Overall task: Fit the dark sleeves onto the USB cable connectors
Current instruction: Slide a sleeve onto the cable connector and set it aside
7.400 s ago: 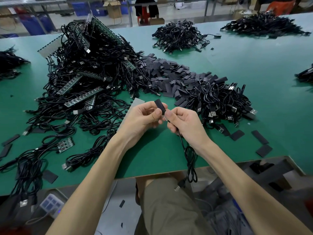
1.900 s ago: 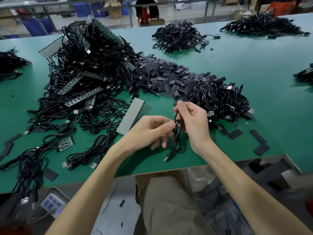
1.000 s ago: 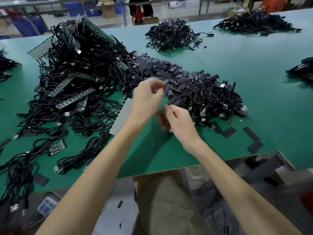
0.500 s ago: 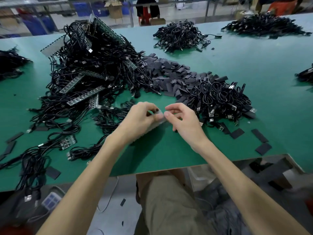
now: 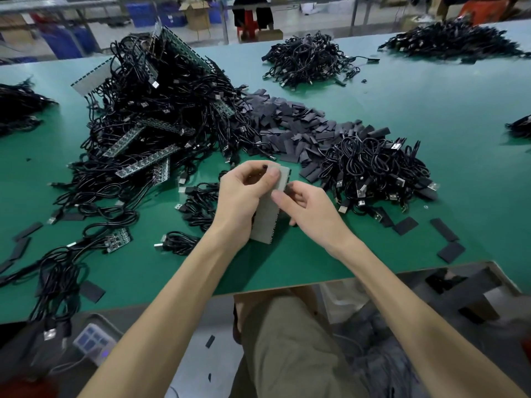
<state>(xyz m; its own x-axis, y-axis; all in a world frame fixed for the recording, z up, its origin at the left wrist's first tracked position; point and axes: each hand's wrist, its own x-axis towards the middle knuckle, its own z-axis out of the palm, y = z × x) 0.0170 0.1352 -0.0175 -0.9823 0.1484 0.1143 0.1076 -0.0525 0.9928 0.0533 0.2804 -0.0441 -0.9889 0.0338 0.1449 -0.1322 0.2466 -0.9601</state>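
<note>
Head view: at the far left of the green table (image 5: 431,104) lies a small heap of black cables (image 5: 17,107). Beside it rises the big tangle of USB cables (image 5: 161,90), with green circuit strips (image 5: 146,162) caught among the cables. A few flat sleeves (image 5: 27,231) lie loose near the table's front-left edge. Beyond the table stand blue bins (image 5: 138,12) and an open cardboard box (image 5: 198,15); what they hold cannot be made out.

Near the front edge, the left hand (image 5: 244,202) grips a grey toothed strip (image 5: 267,222), thumb pressed on its face and fingers curled behind. The right hand (image 5: 310,214) pinches the strip's right edge. Neither hand holds a sleeve or a cable.

Behind the hands, the pile of dark sleeves (image 5: 287,124) runs across the table. It meets the heap of coiled USB cables (image 5: 373,170) just right of the hands. More loose sleeves (image 5: 405,225) lie flat at the front right. Two further cable heaps (image 5: 307,58) lie at the back. Below the table's right corner sits a cardboard carton (image 5: 501,272) with dark pieces inside, too dim to name.
</note>
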